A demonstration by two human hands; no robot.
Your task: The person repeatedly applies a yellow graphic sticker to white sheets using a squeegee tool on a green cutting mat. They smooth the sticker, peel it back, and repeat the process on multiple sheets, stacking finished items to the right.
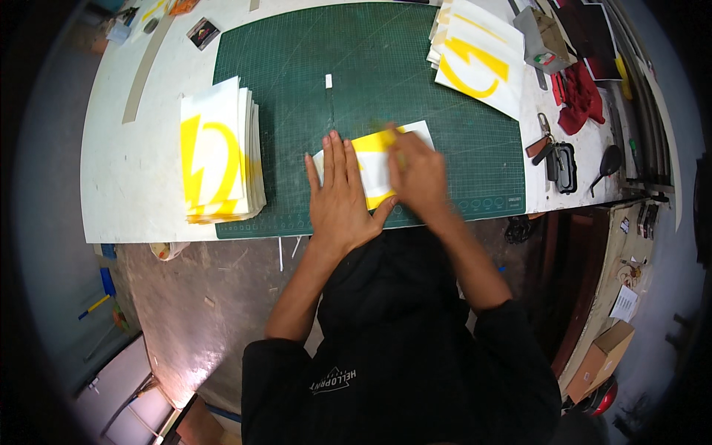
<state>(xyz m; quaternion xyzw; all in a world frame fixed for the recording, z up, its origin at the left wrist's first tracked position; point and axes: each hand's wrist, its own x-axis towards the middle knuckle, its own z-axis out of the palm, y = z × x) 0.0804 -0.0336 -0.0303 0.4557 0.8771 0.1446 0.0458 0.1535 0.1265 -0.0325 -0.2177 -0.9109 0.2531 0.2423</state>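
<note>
Your left hand (340,194) lies flat, fingers spread, pinning the yellow-printed sheet (377,165) to the green cutting mat (297,111) while your blurred right hand (417,172) presses, grip unclear

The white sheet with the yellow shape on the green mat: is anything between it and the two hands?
Nothing visible. The left hand lies flat on the white sheet with the yellow shape, and the blurred right hand presses on it too. The green cutting mat around the sheet is bare.
</note>
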